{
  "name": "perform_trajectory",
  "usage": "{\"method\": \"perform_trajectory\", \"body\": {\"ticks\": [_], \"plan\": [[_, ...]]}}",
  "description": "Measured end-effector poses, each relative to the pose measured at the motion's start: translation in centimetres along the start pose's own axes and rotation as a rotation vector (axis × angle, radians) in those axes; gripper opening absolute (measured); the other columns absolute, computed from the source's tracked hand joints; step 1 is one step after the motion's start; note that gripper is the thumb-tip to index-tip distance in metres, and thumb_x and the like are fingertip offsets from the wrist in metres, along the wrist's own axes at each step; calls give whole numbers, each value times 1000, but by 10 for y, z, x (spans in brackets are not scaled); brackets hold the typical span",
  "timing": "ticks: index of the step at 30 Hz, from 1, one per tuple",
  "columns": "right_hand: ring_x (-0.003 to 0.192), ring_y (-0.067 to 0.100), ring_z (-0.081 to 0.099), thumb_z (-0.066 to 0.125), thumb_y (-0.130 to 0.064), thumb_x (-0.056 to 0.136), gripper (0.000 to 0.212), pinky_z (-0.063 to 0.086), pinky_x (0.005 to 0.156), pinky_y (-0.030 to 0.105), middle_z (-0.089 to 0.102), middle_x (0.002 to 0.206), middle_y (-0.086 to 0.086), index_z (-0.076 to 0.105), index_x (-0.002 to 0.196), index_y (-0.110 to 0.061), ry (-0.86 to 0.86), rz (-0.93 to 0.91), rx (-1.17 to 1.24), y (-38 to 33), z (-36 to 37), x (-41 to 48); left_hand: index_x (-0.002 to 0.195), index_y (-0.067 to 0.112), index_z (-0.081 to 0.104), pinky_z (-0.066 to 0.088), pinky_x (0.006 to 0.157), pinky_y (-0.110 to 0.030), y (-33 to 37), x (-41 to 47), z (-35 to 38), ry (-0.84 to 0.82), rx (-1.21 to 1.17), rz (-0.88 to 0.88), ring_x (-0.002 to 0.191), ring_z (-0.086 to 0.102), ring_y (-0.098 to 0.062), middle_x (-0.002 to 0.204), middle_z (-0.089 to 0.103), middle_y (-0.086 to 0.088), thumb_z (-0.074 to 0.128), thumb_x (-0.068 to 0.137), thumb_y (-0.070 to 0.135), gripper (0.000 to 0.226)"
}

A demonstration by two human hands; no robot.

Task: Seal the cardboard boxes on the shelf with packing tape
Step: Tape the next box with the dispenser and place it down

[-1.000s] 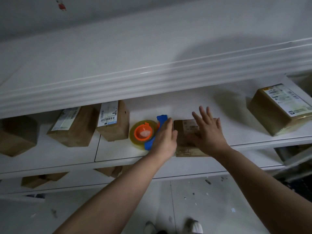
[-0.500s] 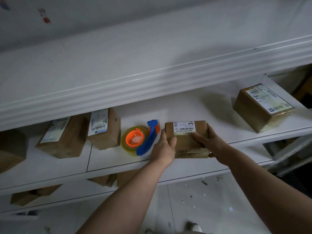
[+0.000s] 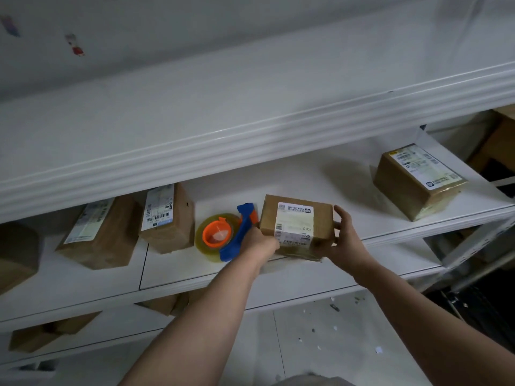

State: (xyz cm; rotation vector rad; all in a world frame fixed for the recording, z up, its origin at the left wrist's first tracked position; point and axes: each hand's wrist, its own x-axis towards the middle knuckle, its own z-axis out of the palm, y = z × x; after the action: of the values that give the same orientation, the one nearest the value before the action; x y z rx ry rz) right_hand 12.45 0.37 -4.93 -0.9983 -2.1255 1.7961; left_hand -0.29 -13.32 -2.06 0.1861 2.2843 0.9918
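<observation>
A small brown cardboard box [image 3: 296, 222] with a white label on top is tilted up at the front of the middle shelf [image 3: 348, 190]. My left hand [image 3: 260, 243] grips its left lower edge. My right hand [image 3: 345, 238] holds its right side, thumb up along the end. Just left of the box lies a roll of clear packing tape [image 3: 216, 238] in a blue dispenser with an orange hub.
Two labelled boxes [image 3: 167, 215] [image 3: 97, 232] stand left of the tape, and a taped box [image 3: 418, 181] sits at the right end. The upper shelf lip [image 3: 250, 146] overhangs. More boxes sit on the lower shelf [image 3: 161, 303]. A dark box edge [image 3: 16, 252] shows far left.
My hands went from lying on top of the box to gripping its two ends. The box has turned over so another labelled face is up, and its near edge is raised.
</observation>
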Motion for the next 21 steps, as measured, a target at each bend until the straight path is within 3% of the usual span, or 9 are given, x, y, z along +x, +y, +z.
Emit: {"method": "perform_trajectory", "body": {"ticks": [3, 6, 8, 10, 13, 15, 17, 21], "plan": [[118, 32, 50, 77, -30, 75, 94, 48, 96, 47, 41, 135, 14, 18, 148, -35, 57, -114, -431, -8, -3, 1, 119, 19, 56, 42, 81, -26, -7, 3, 1, -33, -13, 11, 96, 55, -13, 114, 63, 5, 61, 91, 14, 29], [142, 34, 22, 62, -36, 87, 69, 30, 112, 52, 21, 155, 11, 29, 147, -31, 85, -358, -846, -12, 3, 2, 109, 21, 56, 45, 74, -27, -15, 2, 9, 138, -7, 14, 89, 57, -15, 103, 62, 5, 60, 93, 23, 16], [148, 29, 4, 55, -34, 93, 61, 17, 117, 51, 14, 160, 3, 30, 148, -29, 37, -426, -922, -7, 7, 1, 108, 21, 54, 51, 81, -31, -15, 2, 14, 134, -187, 23, 94, 61, -16, 107, 65, 2, 59, 92, 14, 18], [146, 34, 14, 49, -39, 93, 54, 24, 114, 51, 26, 157, 4, 37, 145, -29, 79, -450, -966, -2, 3, 0, 120, 24, 53, 53, 94, -38, -16, 2, 15, -14, -401, 35, 105, 62, -18, 115, 65, 2, 54, 91, -1, 39], [116, 35, 48, 39, -59, 83, 55, 41, 89, 48, 53, 132, 5, 48, 133, -37, 245, -487, -1128, -4, -1, -2, 134, 29, 48, 48, 102, -43, -16, 0, 8, -108, -439, 97, 118, 57, -17, 120, 63, 11, 54, 90, -6, 56], [103, 32, 51, 39, -64, 82, 54, 39, 82, 44, 56, 120, 5, 48, 131, -41, 306, -497, -1192, -8, 0, 2, 137, 29, 46, 49, 101, -44, -12, -2, 6, -84, -370, 99, 114, 59, -17, 121, 62, 8, 54, 90, -4, 58], [101, 30, 49, 44, -63, 85, 50, 33, 82, 42, 55, 115, 6, 48, 129, -42, 380, -467, -1190, -15, 0, 11, 139, 27, 45, 53, 96, -44, -7, -3, 6, -60, -332, 83, 102, 62, -18, 114, 62, 3, 54, 89, -3, 59], [103, 30, 41, 45, -57, 87, 41, 28, 85, 41, 49, 109, 11, 52, 121, -35, 528, -271, -1206, -20, -30, 34, 123, 21, 61, 54, 93, -40, -2, -7, 1, -41, -353, 149, 99, 67, -27, 103, 69, -2, 57, 88, 0, 41]]}}
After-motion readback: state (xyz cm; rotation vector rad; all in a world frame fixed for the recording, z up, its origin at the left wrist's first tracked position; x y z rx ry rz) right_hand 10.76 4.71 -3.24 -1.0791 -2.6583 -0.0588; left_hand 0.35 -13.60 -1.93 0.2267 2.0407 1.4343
